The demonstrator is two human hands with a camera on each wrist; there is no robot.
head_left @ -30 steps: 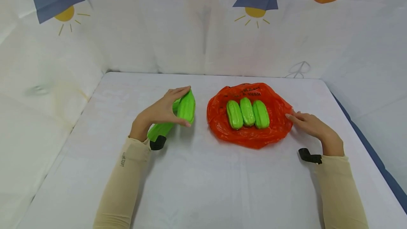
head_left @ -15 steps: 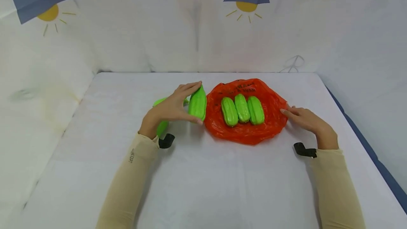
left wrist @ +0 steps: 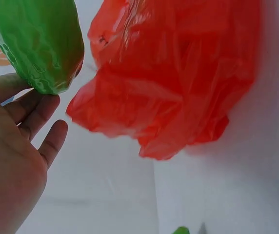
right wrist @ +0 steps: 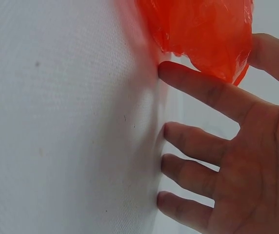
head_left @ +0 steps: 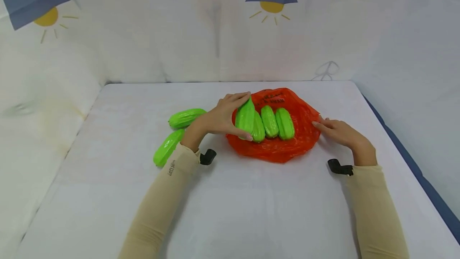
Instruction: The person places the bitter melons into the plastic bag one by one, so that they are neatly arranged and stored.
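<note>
My left hand (head_left: 222,119) holds a plump, ridged green cucumber (head_left: 245,116) between thumb and fingers, over the left part of a red plastic bag (head_left: 258,152). In the left wrist view the cucumber (left wrist: 39,41) is raised above the bag (left wrist: 164,83), its lower end against my fingers. Three like cucumbers (head_left: 270,122) lie side by side in the opened bag. At the bag's right edge my right hand (head_left: 339,132) pinches the rim between thumb and index finger. The right wrist view has the bag's corner (right wrist: 208,34) there, the other fingers touching the table.
Two more cucumbers, one farther back (head_left: 185,118) and one nearer (head_left: 167,149), lie on the white table (head_left: 237,203) left of my left hand. Behind the table hangs a white cloth wall (head_left: 179,39) with printed shapes.
My left hand has carried the cucumber rightward from the left side of the table to over the bag. The right hand stays at the bag's rim. The head view has shifted slightly.
</note>
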